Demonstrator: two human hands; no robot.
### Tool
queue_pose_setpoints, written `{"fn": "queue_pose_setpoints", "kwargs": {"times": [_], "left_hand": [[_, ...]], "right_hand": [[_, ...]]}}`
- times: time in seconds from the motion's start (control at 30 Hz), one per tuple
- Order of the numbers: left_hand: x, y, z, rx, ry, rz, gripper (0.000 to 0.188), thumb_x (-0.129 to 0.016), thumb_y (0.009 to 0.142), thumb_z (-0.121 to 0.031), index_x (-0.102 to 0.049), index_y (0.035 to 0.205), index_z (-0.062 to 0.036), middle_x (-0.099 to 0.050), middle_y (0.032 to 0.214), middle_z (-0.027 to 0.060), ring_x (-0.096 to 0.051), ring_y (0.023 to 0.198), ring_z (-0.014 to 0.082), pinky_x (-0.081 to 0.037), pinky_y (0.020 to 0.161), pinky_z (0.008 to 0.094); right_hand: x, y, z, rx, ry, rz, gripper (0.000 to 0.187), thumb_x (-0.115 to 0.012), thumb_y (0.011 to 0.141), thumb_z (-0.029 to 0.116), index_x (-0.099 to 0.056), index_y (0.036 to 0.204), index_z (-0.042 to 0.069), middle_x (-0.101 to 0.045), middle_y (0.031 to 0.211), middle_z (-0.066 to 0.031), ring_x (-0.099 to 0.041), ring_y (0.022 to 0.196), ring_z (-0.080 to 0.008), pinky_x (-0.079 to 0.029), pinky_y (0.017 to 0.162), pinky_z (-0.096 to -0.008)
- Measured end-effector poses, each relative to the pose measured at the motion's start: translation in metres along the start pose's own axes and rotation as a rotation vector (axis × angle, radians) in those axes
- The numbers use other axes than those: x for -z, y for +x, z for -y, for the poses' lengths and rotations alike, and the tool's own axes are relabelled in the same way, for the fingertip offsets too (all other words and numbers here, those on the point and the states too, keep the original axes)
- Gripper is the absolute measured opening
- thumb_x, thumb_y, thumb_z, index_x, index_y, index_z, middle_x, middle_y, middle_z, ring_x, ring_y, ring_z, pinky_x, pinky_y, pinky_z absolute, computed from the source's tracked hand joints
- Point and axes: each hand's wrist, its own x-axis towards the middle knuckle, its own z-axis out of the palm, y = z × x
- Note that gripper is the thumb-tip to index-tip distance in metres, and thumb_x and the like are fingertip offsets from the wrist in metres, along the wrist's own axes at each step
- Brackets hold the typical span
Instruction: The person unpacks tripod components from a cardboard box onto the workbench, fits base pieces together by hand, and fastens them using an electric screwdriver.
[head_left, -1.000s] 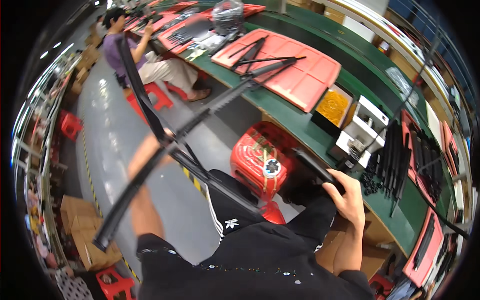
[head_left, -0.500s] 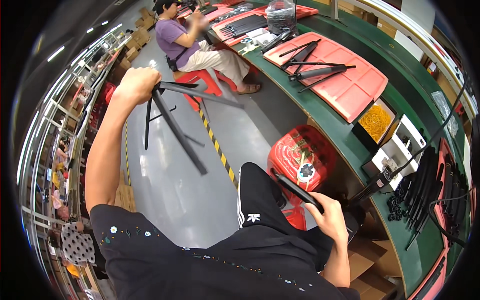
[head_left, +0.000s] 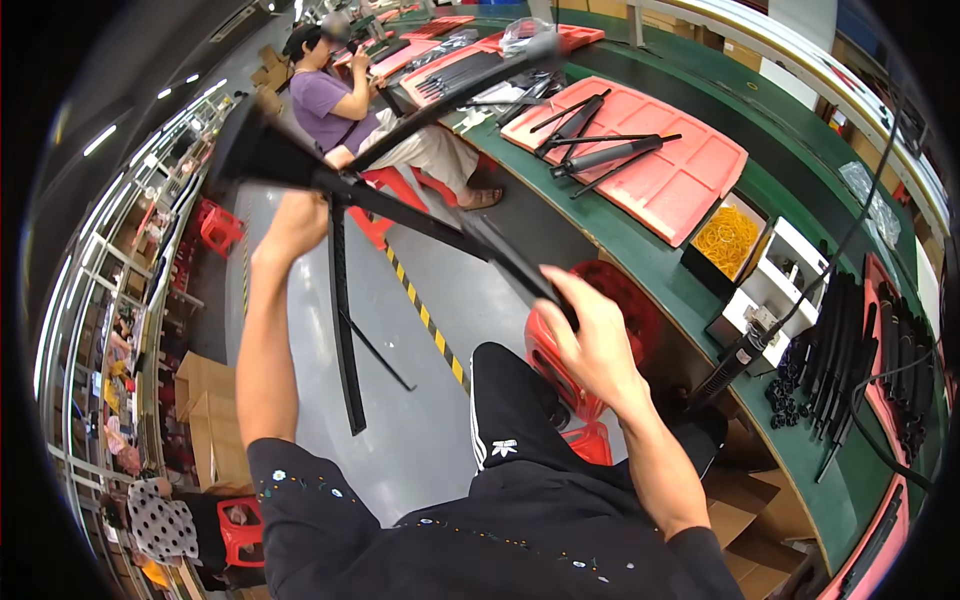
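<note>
My left hand [head_left: 298, 225] is closed round the hub of a black tripod stand [head_left: 345, 320], raised in front of me at the left. Its legs are spread: one points down with a thin brace beside it, one reaches to the upper right, and a blurred part juts to the upper left. My right hand [head_left: 590, 335] grips the near end of a black tube [head_left: 510, 265]. The tube runs up and left in line with the hub. Whether it is joined to the hub or only meets it, I cannot tell.
A green workbench [head_left: 655, 325] curves along the right, bearing a pink tray [head_left: 690, 185] with folded tripods, a box of yellow rubber bands [head_left: 725, 240] and several black tubes [head_left: 835, 370]. A red stool [head_left: 545, 350] stands by my knee. A co-worker [head_left: 330, 105] sits farther along the bench.
The tripod has turned over and tilted in my left hand, its legs now spreading upward and downward. My right hand has lifted the tube up and left, from above the stool to the tripod.
</note>
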Motion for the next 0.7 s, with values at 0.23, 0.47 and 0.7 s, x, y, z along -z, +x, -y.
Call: {"fn": "queue_pose_setpoints", "kwargs": {"times": [0.23,0.47,0.7], "left_hand": [[-0.021,0.004,-0.028,0.123,-0.321,0.165,0.016,-0.054,0.095,-0.004,-0.061,0.109,-0.0001,-0.062,0.093,0.0096,-0.061,0.085,0.0177,-0.053,0.079,0.0316],[-0.057,-0.010,-0.065,0.004,-0.449,0.034,0.009,-0.062,0.091,-0.006,-0.057,0.095,0.0002,-0.056,0.081,0.0033,-0.056,0.077,0.0116,-0.046,0.066,0.0264],[-0.126,-0.018,-0.086,0.748,-1.476,0.220,0.019,-0.061,0.101,-0.018,-0.058,0.093,-0.0005,-0.059,0.079,0.0047,-0.060,0.074,0.0145,-0.048,0.067,0.0295]], "right_hand": [[0.072,0.036,0.022,0.257,-0.260,0.424,0.040,-0.077,0.086,0.023,-0.069,0.125,0.015,-0.057,0.086,-0.0091,-0.059,0.082,-0.0291,-0.049,0.074,-0.0393],[0.102,0.030,0.035,0.103,-0.255,0.306,0.042,-0.078,0.081,0.016,-0.071,0.123,0.013,-0.058,0.082,-0.0083,-0.059,0.081,-0.0285,-0.049,0.074,-0.0398],[0.089,0.070,0.050,0.340,-0.284,0.011,0.042,-0.078,0.082,0.012,-0.071,0.123,0.010,-0.067,0.091,-0.0076,-0.062,0.080,-0.0256,-0.051,0.073,-0.0371]]}}
